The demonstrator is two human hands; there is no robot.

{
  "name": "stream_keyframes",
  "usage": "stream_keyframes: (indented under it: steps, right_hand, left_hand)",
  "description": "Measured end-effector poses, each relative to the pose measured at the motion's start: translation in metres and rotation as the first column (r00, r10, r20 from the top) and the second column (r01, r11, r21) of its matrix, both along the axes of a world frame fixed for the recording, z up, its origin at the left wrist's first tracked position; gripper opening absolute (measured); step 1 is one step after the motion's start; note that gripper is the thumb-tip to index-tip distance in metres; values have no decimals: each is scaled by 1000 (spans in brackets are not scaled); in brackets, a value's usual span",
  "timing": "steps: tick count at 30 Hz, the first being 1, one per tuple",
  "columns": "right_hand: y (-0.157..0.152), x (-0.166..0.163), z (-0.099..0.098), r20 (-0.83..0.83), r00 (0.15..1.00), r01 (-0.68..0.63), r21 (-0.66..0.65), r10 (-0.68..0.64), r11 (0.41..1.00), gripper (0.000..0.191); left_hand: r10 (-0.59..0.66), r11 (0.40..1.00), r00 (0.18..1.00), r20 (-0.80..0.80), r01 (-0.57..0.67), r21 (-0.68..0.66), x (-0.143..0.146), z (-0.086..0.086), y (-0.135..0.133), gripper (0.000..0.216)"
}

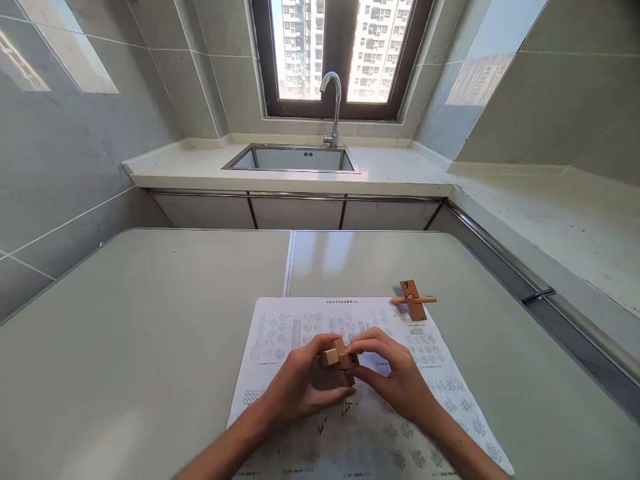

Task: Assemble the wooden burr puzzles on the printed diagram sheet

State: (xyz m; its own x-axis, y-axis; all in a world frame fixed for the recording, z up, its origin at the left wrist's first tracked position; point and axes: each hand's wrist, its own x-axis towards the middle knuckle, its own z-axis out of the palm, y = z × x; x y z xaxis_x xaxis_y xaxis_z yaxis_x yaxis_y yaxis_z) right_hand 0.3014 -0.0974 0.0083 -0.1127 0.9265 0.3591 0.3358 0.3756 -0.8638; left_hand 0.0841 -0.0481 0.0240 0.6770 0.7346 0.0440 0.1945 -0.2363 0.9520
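A small wooden interlocking puzzle [340,361] made of light brown blocks is held above a printed paper sheet [300,327]. My left hand [300,383] grips it from the left and below, fingers curled round the blocks. My right hand [393,373] pinches it from the right, fingertips pressed on its top and side. A second wooden puzzle piece [414,300], cross-shaped with a thin rod through a block, lies on the sheet's far right corner, apart from both hands.
The sheet lies on a pale grey table [150,333] with a seam down its middle. Beyond it runs a counter with a steel sink [293,159] and tap [334,107] under a window. Another counter [560,227] runs along the right.
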Motion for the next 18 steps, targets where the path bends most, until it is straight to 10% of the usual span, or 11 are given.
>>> stream_keyframes:
  steps: [18]
  right_hand:
    - [3, -3, -2, -55, 994, -106, -236, 96, 966, 35]
  left_hand:
    - [-4, 999, 997, 74, 7, -35, -6, 10, 6, 58]
